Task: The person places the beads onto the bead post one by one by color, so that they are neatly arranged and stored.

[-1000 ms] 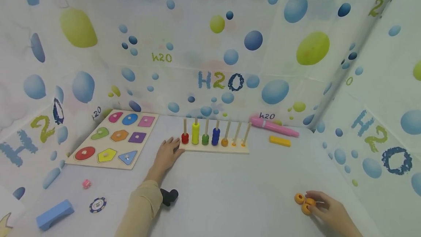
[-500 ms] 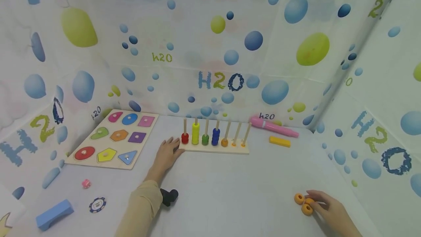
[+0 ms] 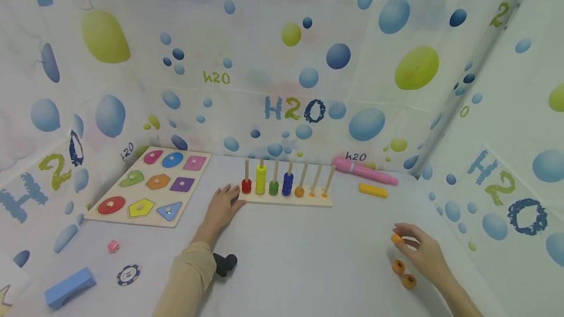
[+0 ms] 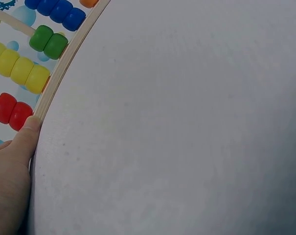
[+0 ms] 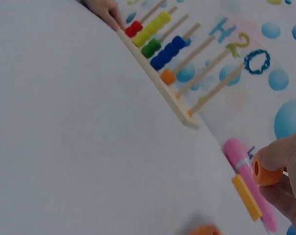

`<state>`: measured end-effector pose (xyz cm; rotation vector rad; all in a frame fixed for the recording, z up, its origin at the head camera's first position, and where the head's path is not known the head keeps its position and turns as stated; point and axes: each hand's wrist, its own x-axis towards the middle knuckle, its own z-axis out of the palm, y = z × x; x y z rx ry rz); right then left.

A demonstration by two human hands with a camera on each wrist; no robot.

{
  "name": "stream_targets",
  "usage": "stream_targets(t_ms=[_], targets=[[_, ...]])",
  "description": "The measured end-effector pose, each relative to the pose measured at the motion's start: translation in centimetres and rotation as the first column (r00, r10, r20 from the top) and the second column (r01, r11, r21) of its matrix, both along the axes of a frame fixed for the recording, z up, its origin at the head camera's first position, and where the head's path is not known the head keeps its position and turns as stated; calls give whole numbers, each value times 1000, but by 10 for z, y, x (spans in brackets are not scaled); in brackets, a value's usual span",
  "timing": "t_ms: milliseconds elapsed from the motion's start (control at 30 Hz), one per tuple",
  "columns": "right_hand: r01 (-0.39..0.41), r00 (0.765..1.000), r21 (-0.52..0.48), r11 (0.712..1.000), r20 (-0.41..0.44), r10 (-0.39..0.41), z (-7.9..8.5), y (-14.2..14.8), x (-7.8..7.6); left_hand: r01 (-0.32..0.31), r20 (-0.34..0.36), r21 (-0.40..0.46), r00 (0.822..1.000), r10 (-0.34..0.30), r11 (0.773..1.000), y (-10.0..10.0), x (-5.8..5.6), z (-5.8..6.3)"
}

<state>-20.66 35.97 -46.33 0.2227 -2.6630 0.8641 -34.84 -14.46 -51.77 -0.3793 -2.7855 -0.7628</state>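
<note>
Across the bench (image 3: 308, 258), the peg rack (image 3: 286, 200) stays braced by the left hand (image 3: 224, 207) resting flat-fingered against its end, while the right hand (image 3: 420, 253) pinches one orange bead (image 3: 397, 238) above two others (image 3: 403, 274), lifted clear for threading.

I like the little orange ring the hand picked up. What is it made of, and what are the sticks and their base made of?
The orange ring looks like painted wood or plastic; its smooth, even colour leaves that open. The sticks and the base look like bare wood: pale tan and unpainted, with a matte finish. The right hand pinches the ring.
</note>
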Motion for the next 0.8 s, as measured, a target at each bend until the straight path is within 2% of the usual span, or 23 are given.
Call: stream_targets(t_ms=[167, 367, 567, 633, 800], targets=[[-178, 978, -30, 984, -117, 174, 13, -39, -37, 0, -2, 1, 1000, 0, 1000, -1, -1, -1], [-300, 943, -47, 953, -167, 288, 28, -87, -80, -4, 12, 13, 1000, 3, 1000, 0, 1, 0], [-353, 900, -6, 936, -275, 338, 50, -131, -117, 3, 2, 2, 1000, -3, 1000, 0, 1, 0], [-360, 894, 2, 933, -287, 345, 57, -144, -127, 3, -3, 4, 1000, -3, 1000, 0, 1, 1], [-330, 908, 4, 944, -274, 318, 66, -169, -145, 3, 2, 22, 1000, -3, 1000, 0, 1, 1]])
